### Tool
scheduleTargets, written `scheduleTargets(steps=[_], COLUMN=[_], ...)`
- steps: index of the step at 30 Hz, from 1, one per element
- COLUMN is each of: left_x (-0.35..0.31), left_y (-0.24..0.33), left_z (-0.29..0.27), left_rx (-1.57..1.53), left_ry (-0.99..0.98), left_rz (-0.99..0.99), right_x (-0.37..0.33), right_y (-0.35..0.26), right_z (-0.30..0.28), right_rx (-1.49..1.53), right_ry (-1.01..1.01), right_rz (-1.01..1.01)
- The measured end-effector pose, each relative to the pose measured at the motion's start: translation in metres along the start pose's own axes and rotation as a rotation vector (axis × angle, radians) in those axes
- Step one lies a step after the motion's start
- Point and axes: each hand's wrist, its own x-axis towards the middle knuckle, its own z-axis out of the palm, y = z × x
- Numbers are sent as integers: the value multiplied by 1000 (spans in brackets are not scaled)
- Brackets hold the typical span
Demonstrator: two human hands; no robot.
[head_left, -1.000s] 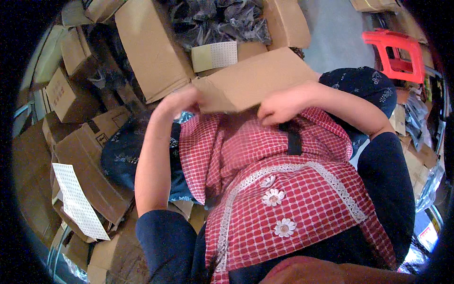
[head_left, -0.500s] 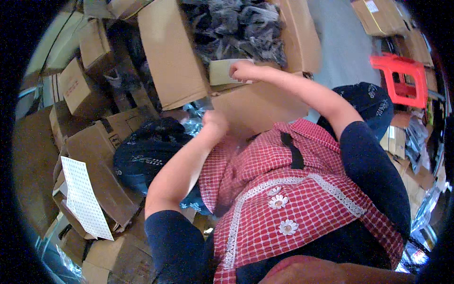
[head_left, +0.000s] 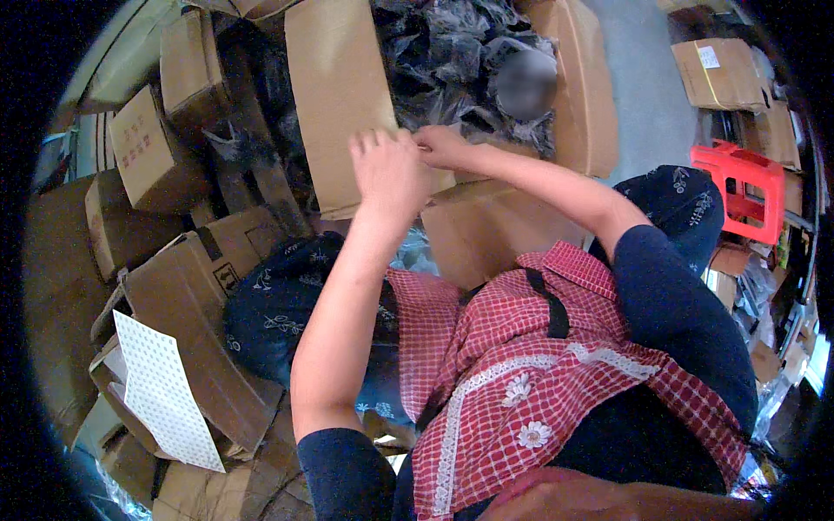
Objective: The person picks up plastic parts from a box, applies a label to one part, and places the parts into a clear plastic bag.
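Observation:
In front of me stands an open cardboard box [head_left: 486, 227] filled with dark, crinkled plastic bags [head_left: 434, 61]. My left hand [head_left: 388, 167] is over the box's left flap [head_left: 340, 95], back upward and fingers a little apart; its thumb side is hidden. Close against it, my right hand [head_left: 445, 146] has its fingers pinched together at the box's near edge. Whatever those fingers hold is too small to make out. A pale strip [head_left: 443, 181] shows just below the two hands.
Several cardboard boxes [head_left: 152, 152] crowd the left side. A white sheet of small printed labels [head_left: 167, 391] lies on a brown box there. At the right are a red plastic stool [head_left: 751, 191] and a strapped carton [head_left: 719, 74]. A blurred grey round patch [head_left: 526, 84] covers some bags.
My left hand has risen from beside my lap to the box's left flap. My right hand has left the pale piece's far edge and come next to the left. The view has shifted slightly.

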Motion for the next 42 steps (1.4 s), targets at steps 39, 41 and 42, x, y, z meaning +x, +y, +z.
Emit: scheduleTargets(steps=[39,41,42], left_x=[-12,-14,-16], left_y=[-48,-47,-45], left_z=[-93,-93,-95], left_rx=[-481,-480,-485], left_ry=[716,725,729], left_rz=[-190,-202,-185], right_x=[-63,-57,-52], right_y=[44,49,44], right_z=[-52,-49,-50], right_rx=[-382,-395,-372], right_ry=[-578,-610,-554], right_rz=[-1,48,102])
